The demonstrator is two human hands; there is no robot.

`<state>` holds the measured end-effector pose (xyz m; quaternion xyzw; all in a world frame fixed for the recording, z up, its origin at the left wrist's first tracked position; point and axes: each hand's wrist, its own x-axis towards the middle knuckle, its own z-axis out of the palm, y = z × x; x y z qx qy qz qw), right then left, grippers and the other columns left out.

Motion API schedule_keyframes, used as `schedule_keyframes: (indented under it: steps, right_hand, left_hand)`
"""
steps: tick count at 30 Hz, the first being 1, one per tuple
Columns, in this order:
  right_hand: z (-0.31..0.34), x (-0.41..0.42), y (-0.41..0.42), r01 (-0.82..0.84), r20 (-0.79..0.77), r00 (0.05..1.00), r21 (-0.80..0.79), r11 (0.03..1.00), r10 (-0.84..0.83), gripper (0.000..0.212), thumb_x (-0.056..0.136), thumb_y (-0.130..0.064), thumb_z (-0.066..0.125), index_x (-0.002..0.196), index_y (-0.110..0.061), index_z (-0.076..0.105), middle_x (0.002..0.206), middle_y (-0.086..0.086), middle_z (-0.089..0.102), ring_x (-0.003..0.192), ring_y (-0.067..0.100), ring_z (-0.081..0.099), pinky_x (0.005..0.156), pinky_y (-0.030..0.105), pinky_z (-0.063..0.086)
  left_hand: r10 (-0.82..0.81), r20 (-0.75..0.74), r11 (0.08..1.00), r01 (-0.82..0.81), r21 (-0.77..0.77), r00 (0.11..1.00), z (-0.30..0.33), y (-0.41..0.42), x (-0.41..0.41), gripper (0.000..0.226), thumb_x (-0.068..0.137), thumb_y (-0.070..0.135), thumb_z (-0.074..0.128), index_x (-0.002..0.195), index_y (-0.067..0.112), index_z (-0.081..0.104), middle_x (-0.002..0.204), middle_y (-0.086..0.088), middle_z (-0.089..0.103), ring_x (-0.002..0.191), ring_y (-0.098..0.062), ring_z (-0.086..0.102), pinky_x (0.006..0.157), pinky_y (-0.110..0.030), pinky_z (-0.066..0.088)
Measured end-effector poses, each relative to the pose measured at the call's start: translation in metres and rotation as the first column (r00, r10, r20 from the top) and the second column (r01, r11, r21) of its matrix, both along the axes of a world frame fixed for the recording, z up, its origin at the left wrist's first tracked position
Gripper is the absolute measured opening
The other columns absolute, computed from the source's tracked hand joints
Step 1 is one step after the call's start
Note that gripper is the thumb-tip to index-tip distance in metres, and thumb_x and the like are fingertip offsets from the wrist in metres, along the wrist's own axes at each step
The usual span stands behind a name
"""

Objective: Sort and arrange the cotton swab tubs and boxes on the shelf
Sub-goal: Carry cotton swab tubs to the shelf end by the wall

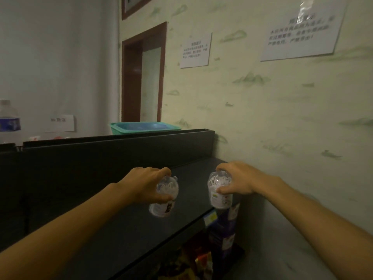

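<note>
In front of me is a dark shelf (125, 225), its flat top running from near left to the far right, where it meets the pale wall with green painted shapes (262, 118). A low dark back panel (113, 150) stands along the far side of the shelf top. Two white paper notices hang on the wall, a large one (302, 31) at the far right and a smaller one (195, 51) more to the left, beside a doorway with a brown frame (143, 73). Behind the back panel I see a turquoise plastic basket (144, 127), and at the far left a clear water bottle with a blue label (9, 120). Under the shelf top, on the near right, there are dark blue boxes (223, 229) and some colourful packets (198, 259), too dim to tell more. My left hand (147, 184) is closed around the top part of a clear cotton swab tub (164, 196), which is tilted and held above the shelf top. My right hand (238, 179) grips the lid part of a second clear tub (220, 190), more upright, near the right end of the shelf. The two tubs are apart from each other; I cannot tell if the right one touches the shelf.
</note>
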<state>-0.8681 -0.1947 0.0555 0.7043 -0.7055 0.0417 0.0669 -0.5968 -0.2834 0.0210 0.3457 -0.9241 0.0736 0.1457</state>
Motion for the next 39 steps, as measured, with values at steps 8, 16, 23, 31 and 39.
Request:
schedule_keyframes:
  steps: [8, 16, 23, 31, 39]
  right_hand:
    - [0.009, -0.085, -0.084, 0.04, 0.036, 0.999, 0.013, 0.999, -0.04, 0.062, 0.074, -0.043, 0.073, 0.129, -0.023, 0.052, 0.12, 0.007, 0.061, 0.103, 0.024, 0.059, 0.083, 0.034, 0.05]
    - [-0.011, -0.161, -0.143, 0.062, 0.081, 0.995, 0.039, 0.997, -0.065, 0.065, 0.074, -0.043, 0.074, 0.131, -0.021, 0.051, 0.123, 0.009, 0.059, 0.106, 0.026, 0.058, 0.089, 0.039, 0.05]
    - [-0.03, -0.22, -0.2, 0.015, 0.13, 0.991, 0.049, 0.999, -0.021, 0.061, 0.075, -0.041, 0.075, 0.128, -0.02, 0.052, 0.121, 0.008, 0.061, 0.103, 0.024, 0.059, 0.088, 0.039, 0.051]
    - [-0.047, -0.28, -0.307, -0.171, 0.185, 0.97, 0.061, 0.983, 0.157, 0.063, 0.075, -0.042, 0.073, 0.131, -0.025, 0.05, 0.126, 0.006, 0.058, 0.107, 0.023, 0.058, 0.087, 0.038, 0.052]
    - [-0.054, -0.323, -0.395, -0.347, 0.286, 0.902, 0.038, 0.937, 0.322, 0.063, 0.077, -0.041, 0.073, 0.133, -0.026, 0.047, 0.128, 0.003, 0.055, 0.11, 0.018, 0.057, 0.089, 0.037, 0.054]
  left_hand:
    - [-0.022, 0.003, 0.999, 0.022, 0.035, 1.0, -0.006, -0.103, -0.101, 0.067, 0.081, 0.057, 0.059, 0.135, 0.032, 0.028, 0.128, 0.003, 0.052, 0.107, -0.013, 0.055, 0.076, -0.023, 0.047]
    - [-0.045, 0.031, 0.997, 0.043, 0.067, 0.999, -0.013, -0.169, -0.17, 0.067, 0.082, 0.057, 0.059, 0.136, 0.032, 0.028, 0.128, 0.002, 0.052, 0.107, -0.013, 0.055, 0.081, -0.026, 0.049]
    - [-0.021, 0.029, 0.997, 0.018, 0.074, 0.999, -0.024, -0.21, -0.222, 0.068, 0.082, 0.06, 0.056, 0.137, 0.031, 0.029, 0.128, 0.002, 0.051, 0.106, -0.012, 0.056, 0.08, -0.025, 0.05]
    - [0.144, -0.012, 0.98, -0.141, 0.137, 0.989, -0.037, -0.265, -0.284, 0.066, 0.082, 0.06, 0.056, 0.135, 0.033, 0.029, 0.126, 0.005, 0.051, 0.105, -0.009, 0.055, 0.081, -0.024, 0.049]
    - [0.298, -0.088, 0.942, -0.278, 0.188, 0.951, -0.049, -0.307, -0.33, 0.06, 0.08, 0.064, 0.056, 0.127, 0.035, 0.034, 0.118, 0.008, 0.055, 0.087, -0.001, 0.05, 0.065, -0.015, 0.039]
